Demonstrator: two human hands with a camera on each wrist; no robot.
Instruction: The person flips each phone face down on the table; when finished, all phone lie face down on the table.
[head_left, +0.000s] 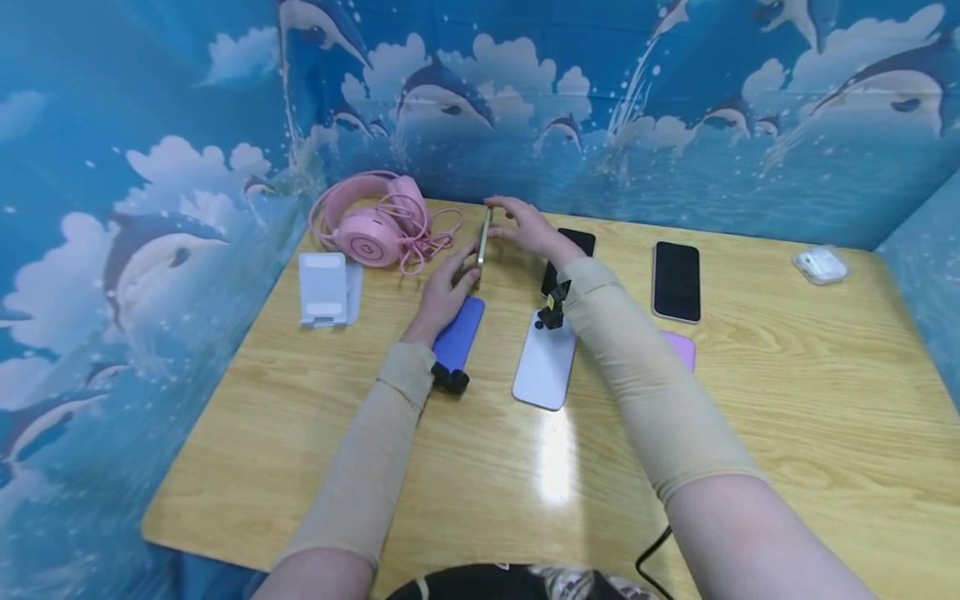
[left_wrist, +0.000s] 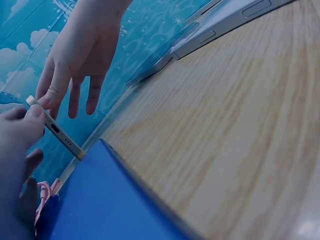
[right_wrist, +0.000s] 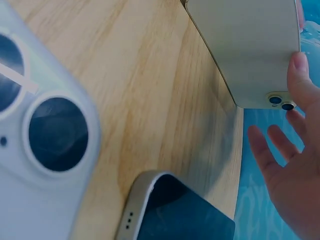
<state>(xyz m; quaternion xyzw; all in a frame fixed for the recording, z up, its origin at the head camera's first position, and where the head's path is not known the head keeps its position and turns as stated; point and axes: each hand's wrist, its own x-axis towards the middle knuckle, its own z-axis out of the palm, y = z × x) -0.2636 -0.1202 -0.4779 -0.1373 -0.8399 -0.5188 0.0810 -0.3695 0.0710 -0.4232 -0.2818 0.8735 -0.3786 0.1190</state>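
The pale phone (head_left: 485, 240) is held on edge between the 2 hands, its long axis running roughly front to back. The left hand (head_left: 444, 296) pinches its near end; the right hand (head_left: 531, 230) grips its far end. Table (head_left: 780, 417) contact cannot be confirmed.

Wood-grain table (head_left: 810, 400), rounded corners (head_left: 159, 523). Behind table: blue backdrop (head_left: 517, 179) printed with dolphins (head_left: 444, 90), clouds (head_left: 517, 62). Left of table: matching dolphin-print sheet (head_left: 67, 333). Right of table: pale blue sheet (head_left: 930, 267). Bright glare (head_left: 555, 467) on table's near half.
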